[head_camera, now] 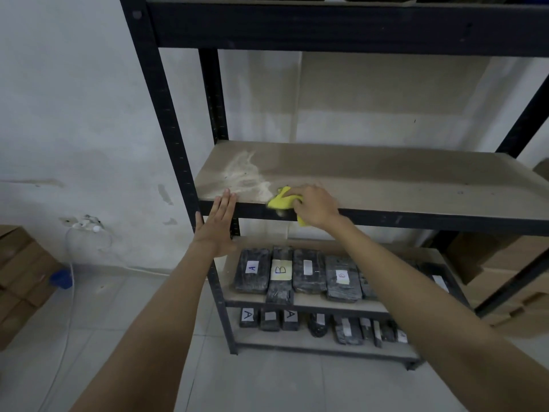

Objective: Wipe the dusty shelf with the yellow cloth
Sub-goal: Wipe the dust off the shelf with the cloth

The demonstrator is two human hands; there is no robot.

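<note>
The middle shelf board (pixel 386 179) of a black metal rack is brown, with a pale dust patch (pixel 246 176) near its left end. My right hand (pixel 315 208) presses a crumpled yellow cloth (pixel 282 200) onto the board's front edge, just right of the dust. A corner of the cloth hangs below the hand. My left hand (pixel 218 223) lies flat, fingers together, against the shelf's front rail by the left front post, with its fingertips on the board's edge. It holds nothing.
Black wrapped packs with white labels (pixel 282 272) fill the two lower shelves. Black posts (pixel 166 114) frame the rack. Cardboard boxes stand at left (pixel 20 269) and right (pixel 505 275). A white cable (pixel 69 263) hangs from a wall socket. The upper shelf beam (pixel 326 25) spans overhead.
</note>
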